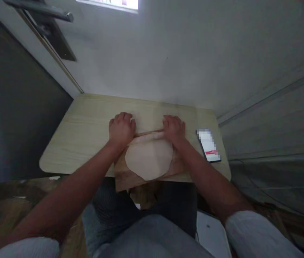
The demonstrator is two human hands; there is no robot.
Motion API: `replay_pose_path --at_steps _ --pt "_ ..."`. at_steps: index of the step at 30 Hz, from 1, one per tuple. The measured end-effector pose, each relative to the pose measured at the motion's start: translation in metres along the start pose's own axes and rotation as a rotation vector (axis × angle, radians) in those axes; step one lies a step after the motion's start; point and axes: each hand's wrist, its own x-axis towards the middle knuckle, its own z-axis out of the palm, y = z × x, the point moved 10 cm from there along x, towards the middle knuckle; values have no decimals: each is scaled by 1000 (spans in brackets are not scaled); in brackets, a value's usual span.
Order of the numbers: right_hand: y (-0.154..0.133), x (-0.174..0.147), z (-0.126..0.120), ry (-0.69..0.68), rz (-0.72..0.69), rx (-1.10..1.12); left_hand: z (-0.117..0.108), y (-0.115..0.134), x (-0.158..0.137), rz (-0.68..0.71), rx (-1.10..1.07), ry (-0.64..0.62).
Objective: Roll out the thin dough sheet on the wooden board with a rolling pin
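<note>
A brown sheet (125, 179) lies on the light wooden table, its near edge hanging over the front. On it rests a pale, roughly round flat piece (149, 159); a narrow pale band runs along its far side, and I cannot tell whether this is a fold or a separate strip. My left hand (121, 129) is closed at the sheet's far left corner, fingers bent. At the far right corner, my right hand (173, 128) is closed in the same way. Both palms face down, hiding the corners and most of what the fingers grip.
A phone (209, 146) with a lit screen lies right of my right hand. The wooden table (76, 132) meets a pale wall panel (168, 64) at its far edge. A metal door handle (44, 10) is at upper left. Below the table edge are my legs and a white object (212, 233).
</note>
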Motion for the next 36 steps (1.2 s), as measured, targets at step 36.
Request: replay_pose_path --at_steps 36 --pt "13 -61 -9 67 -26 -1 16 19 -35 55 -57 -176"
